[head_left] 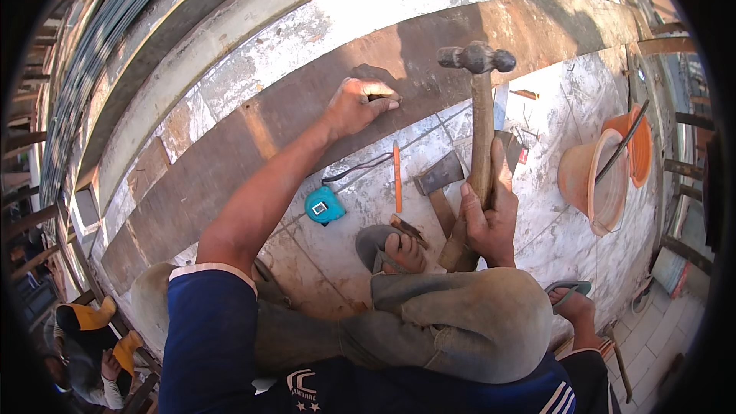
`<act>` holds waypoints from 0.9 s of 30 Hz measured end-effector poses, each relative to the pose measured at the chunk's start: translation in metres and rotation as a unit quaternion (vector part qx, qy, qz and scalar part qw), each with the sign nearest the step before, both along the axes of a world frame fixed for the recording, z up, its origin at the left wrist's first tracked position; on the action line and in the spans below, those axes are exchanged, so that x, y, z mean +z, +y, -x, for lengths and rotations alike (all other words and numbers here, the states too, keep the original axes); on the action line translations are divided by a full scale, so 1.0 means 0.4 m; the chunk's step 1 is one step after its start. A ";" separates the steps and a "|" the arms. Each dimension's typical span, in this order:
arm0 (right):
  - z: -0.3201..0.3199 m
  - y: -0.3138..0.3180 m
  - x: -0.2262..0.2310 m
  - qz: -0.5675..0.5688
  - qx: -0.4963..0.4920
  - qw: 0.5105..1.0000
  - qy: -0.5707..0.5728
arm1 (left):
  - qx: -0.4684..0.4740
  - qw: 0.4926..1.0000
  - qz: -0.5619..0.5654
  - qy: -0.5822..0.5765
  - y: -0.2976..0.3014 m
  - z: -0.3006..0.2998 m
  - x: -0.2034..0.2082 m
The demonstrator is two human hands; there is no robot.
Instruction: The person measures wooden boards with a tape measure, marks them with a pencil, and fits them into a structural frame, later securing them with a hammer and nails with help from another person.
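My left hand (359, 106) rests on a long brown board (218, 161), its thumb and fingers pinched together. Whatever is between the fingertips is too small to make out. In my right hand (493, 222) is a hammer (481, 119) with a wooden handle, gripped low and held up with its head over the far part of the board. Between my arms lie a turquoise tape measure (323, 205), an orange pencil-like stick (397, 176) and a hatchet (439, 175) with a dark steel head. The hatchet's handle is partly hidden behind my right hand.
Two orange buckets (576, 176) stand at the right, a dark rod leaning in them. A bundle of thin steel rods (115, 38) runs along the far left. Someone in yellow boots (83, 316) is at the lower left. My sandalled foot (376, 245) is near the tools.
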State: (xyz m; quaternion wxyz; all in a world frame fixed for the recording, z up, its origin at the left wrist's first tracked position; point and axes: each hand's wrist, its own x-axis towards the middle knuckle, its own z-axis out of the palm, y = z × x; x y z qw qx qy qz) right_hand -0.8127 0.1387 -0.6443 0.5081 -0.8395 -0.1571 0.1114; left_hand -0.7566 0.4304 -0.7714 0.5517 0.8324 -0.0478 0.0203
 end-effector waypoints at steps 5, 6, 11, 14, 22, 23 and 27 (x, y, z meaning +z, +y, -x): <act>0.024 -0.013 -0.068 -0.099 -0.068 0.982 -0.145 | -0.002 1.000 0.009 -0.010 -0.007 -0.001 -0.001; 0.008 0.001 -0.045 0.104 -0.002 0.952 -0.288 | -0.003 1.000 0.006 -0.016 -0.008 -0.001 0.000; 0.006 -0.023 -0.002 0.039 0.034 0.996 0.075 | -0.029 1.000 -0.010 -0.001 -0.005 -0.020 0.020; -0.013 -0.017 0.039 -0.098 -0.064 0.993 -0.033 | 0.023 0.993 0.101 0.056 0.027 -0.004 0.032; 0.001 -0.038 -0.057 0.036 0.086 0.992 -0.083 | 0.290 0.832 -0.460 -0.107 0.069 -0.055 0.015; -0.009 -0.021 -0.050 0.124 0.161 0.979 0.024 | 0.270 0.849 -0.454 -0.028 0.061 -0.068 0.018; -0.016 -0.002 0.009 0.030 0.056 0.998 -0.028 | 0.246 0.864 -0.434 0.071 0.078 -0.062 0.017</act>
